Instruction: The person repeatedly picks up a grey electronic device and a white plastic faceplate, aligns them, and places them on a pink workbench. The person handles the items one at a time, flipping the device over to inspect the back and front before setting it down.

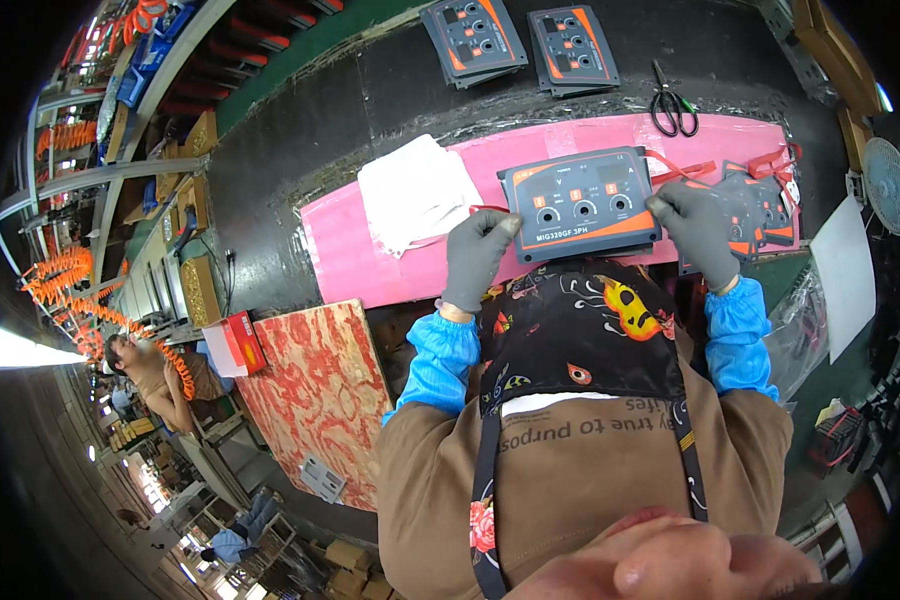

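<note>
A dark grey control-panel faceplate (582, 203) with orange corners and knob holes is held level over the pink sheet (345, 245). My left hand (478, 258), in a grey glove, grips its left end. The grey-gloved right hand (698, 237) pinches its right end. A short red strip (487, 209) shows by my left thumb. Another red strip (678, 166) stretches from the plate's upper right toward several similar panels (760, 212) lying overlapped at the right. White sheets (417, 192) are piled left of my left hand.
Two stacks of matching faceplates, a left stack (475, 42) and a right stack (574, 50), sit at the table's far side. Black-handled scissors (673, 112) lie near the pink sheet's far edge. A red-patterned board (315, 395) is at the left, where another person (175, 385) sits beyond.
</note>
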Motion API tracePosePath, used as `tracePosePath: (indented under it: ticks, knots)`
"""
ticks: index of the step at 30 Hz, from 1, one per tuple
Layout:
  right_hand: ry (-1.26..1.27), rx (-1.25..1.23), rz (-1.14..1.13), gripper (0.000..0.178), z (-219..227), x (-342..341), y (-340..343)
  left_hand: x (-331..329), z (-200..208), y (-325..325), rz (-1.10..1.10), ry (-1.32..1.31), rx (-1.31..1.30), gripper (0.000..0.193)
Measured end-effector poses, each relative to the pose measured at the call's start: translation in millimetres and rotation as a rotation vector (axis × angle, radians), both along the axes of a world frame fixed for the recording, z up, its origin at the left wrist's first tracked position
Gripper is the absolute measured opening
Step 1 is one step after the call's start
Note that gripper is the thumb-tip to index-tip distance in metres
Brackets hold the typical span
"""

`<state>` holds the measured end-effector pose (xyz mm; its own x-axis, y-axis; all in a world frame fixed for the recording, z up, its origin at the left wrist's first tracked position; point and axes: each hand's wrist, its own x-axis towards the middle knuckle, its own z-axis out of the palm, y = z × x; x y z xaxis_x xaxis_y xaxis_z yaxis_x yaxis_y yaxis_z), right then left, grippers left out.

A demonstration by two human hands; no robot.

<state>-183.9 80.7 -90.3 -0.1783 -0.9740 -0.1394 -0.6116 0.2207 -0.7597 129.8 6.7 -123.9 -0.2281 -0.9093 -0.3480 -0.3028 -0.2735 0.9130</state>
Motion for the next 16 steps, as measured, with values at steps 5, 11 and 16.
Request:
tracePosePath:
  ticks: [5,11,16]
  knots:
    - [0.086,-0.001,0.037,0.027,-12.6,-0.4,-3.1,-4.7,-11.9,0.1,0.038,-0.026,0.055,0.031]
    - [0.140,-0.033,0.034,0.022,-22.1,0.0,-1.9,-7.7,-13.5,0.6,0.079,-0.031,0.108,0.031]
    - [0.127,0.028,0.008,0.022,-21.2,2.7,-0.6,-6.9,-19.6,2.2,0.089,-0.013,0.087,0.032]
